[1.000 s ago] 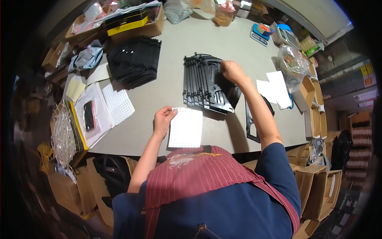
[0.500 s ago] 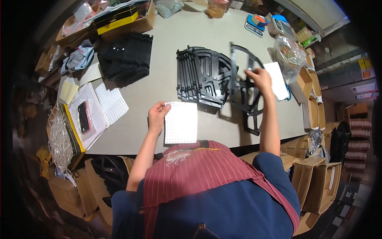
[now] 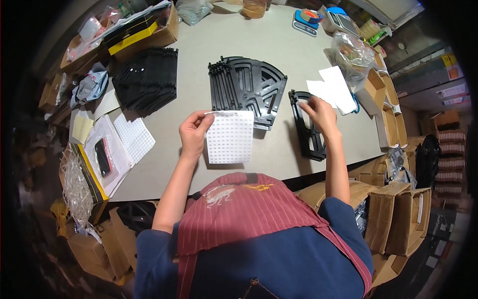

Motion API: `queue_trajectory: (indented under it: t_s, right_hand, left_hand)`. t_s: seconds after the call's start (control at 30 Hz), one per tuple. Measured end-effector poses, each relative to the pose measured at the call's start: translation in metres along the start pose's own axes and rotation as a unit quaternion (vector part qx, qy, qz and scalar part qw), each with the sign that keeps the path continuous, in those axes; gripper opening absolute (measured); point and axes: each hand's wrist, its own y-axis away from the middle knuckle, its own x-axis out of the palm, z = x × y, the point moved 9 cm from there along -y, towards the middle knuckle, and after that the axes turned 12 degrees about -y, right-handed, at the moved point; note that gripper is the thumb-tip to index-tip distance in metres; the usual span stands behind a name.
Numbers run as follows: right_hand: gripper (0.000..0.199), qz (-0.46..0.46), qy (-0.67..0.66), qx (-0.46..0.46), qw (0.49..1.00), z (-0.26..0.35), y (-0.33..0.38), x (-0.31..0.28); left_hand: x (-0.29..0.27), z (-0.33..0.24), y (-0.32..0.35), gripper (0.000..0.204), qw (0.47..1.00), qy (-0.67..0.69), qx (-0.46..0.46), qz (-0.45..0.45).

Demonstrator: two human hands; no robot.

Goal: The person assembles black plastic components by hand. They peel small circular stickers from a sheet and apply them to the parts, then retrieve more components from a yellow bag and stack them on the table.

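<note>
My left hand (image 3: 195,130) pinches the top left corner of a white sheet of small printed labels (image 3: 230,140), held up near the table's front. Just behind the sheet is a row of black fan-shaped plastic parts (image 3: 259,82), leaning in an overlapping stack; the sheet covers its lower left. To the right, my right hand (image 3: 321,117) has its thumb and fingers closed on another black plastic part (image 3: 301,127) low at the table. The hand hides some of this part, and whether more than one lies there I cannot tell.
Two white sheets (image 3: 331,89) overlap beyond my right hand, near cardboard trays (image 3: 376,87) and a clear plastic bag (image 3: 351,55). At the left are another black stack (image 3: 149,82), label sheets (image 3: 134,134) and a phone (image 3: 103,157). A scale (image 3: 304,22) stands far right.
My right hand has brought the black part down from beside the stack toward the table's front right. The label sheet in my left hand has risen slightly, and its print shows more clearly.
</note>
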Motion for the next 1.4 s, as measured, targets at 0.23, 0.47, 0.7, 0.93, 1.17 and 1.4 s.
queue_trajectory:
  t_s: [0.23, 0.47, 0.7, 0.93, 1.17, 1.4]
  right_hand:
    - [0.021, 0.203, -0.222, -0.301, 0.905, 0.196, 0.036, 0.039]
    - [0.021, 0.282, -0.177, -0.332, 0.882, 0.217, 0.039, 0.064]
    - [0.019, 0.27, -0.201, -0.323, 0.885, 0.214, 0.041, 0.068]
    - [0.017, 0.176, -0.137, -0.382, 0.897, 0.217, 0.043, 0.069]
    - [0.014, 0.173, -0.245, -0.25, 0.921, 0.177, -0.034, 0.083]
    - [0.015, 0.304, -0.276, 0.046, 0.911, 0.078, -0.155, 0.125]
  left_hand:
    - [0.013, -0.045, 0.011, 0.011, 0.983, -0.148, 0.11, 0.017]
    - [0.006, -0.07, 0.028, 0.013, 0.95, -0.229, 0.21, 0.003]
    - [0.003, -0.05, 0.025, 0.012, 0.976, -0.16, 0.149, 0.02]
    - [0.005, -0.019, 0.01, 0.013, 0.999, -0.01, 0.017, 0.03]
    - [-0.023, 0.074, -0.011, 0.014, 0.996, 0.005, -0.087, 0.014]
    - [-0.034, 0.107, -0.008, 0.017, 0.988, -0.135, -0.07, 0.014]
